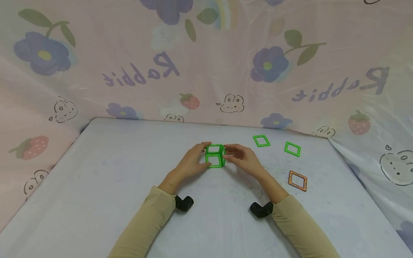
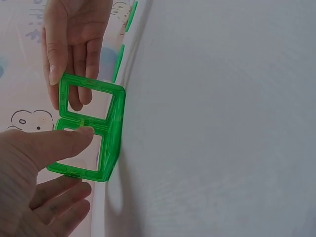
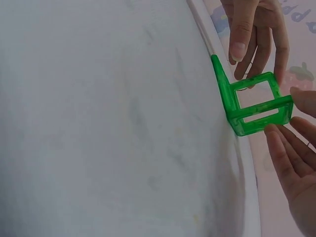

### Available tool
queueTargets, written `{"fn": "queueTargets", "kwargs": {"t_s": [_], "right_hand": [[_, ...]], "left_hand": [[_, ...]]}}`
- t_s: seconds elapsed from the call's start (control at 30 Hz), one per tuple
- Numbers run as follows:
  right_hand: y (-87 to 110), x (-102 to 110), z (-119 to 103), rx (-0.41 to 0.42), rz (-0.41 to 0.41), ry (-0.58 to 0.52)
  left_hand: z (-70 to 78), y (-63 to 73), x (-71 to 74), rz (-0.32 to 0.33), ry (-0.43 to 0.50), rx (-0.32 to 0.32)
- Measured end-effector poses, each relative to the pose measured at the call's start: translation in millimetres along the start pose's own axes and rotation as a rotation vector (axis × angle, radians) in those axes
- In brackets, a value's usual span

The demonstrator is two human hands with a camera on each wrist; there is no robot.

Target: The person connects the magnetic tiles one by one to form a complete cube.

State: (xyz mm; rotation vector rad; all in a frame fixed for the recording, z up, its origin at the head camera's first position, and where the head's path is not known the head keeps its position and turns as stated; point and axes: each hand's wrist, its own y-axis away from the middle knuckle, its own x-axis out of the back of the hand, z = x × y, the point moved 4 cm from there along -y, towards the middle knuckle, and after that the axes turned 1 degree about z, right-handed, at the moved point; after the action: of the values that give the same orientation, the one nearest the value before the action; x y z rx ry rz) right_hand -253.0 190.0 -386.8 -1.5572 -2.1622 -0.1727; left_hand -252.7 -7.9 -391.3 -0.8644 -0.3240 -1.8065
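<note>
Several green square magnetic tiles (image 1: 213,154) stand joined in a box-like shape on the white table, between the two hands. My left hand (image 1: 190,159) grips the left side, its thumb at the near lower corner and its fingers toward the back. On the other side, my right hand (image 1: 243,157) pinches the right-hand tile by its edges with thumb and fingers. The right wrist view shows the joined green tiles (image 3: 261,108) with one tile extending off to a side. Part of the back is hidden in the head view.
Two loose green tiles (image 1: 255,141) (image 1: 285,146) lie at the back right of the table. An orange tile (image 1: 289,177) lies nearer, right of the right forearm. Black devices (image 1: 184,204) (image 1: 261,210) sit at both wrists. A printed cloth (image 1: 206,71) surrounds the table.
</note>
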Motion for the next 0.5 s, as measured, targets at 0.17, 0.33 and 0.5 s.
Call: {"fn": "queueTargets", "kwargs": {"t_s": [0.17,0.33,0.5], "right_hand": [[-0.6,0.4,0.6,-0.014,0.010,0.017],[-0.9,1.0,-1.0,-0.025,0.010,0.014],[-2.0,1.7,0.5,-0.021,0.015,0.036]], "left_hand": [[0.3,0.7,1.0,0.002,0.011,0.004],[1.3,1.2,2.1,0.015,0.016,0.001],[1.8,1.6,2.9,0.022,0.014,0.007]]}}
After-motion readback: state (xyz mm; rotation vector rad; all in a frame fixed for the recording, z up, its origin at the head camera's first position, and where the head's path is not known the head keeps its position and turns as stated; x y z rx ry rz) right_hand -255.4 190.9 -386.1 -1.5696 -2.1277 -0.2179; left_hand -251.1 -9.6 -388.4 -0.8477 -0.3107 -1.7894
